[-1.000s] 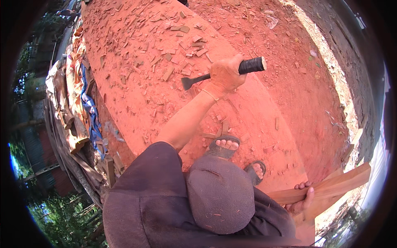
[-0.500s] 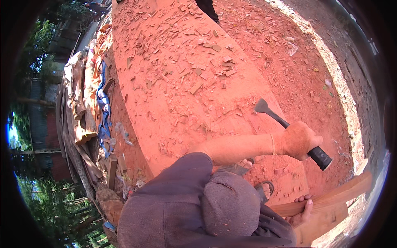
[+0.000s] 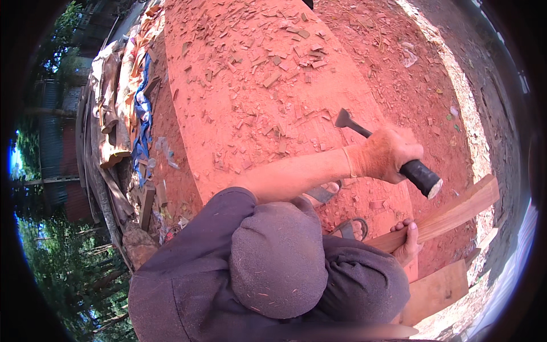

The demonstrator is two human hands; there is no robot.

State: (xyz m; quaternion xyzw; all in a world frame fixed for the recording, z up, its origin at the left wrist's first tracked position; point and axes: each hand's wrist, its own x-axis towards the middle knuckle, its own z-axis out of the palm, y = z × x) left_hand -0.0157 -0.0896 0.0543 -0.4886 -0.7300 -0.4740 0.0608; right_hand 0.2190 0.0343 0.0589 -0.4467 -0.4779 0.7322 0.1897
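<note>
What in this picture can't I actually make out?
Head view: the middle of the black-handled tool, hidden by the left hand around it.
Head view: the near end of the wooden piece, which runs behind dark clothing.
Head view: most of the forearm behind the right hand, covered by that clothing.
Head view: what the dark thing is, cut off by the upper edge.
Head view: the smallest wood chips, too tiny to count.

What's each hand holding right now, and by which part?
The left hand grips a chisel-like tool between its flared blade and black butt. The right hand holds a wooden plank toward the picture's left end of its visible length.
</note>
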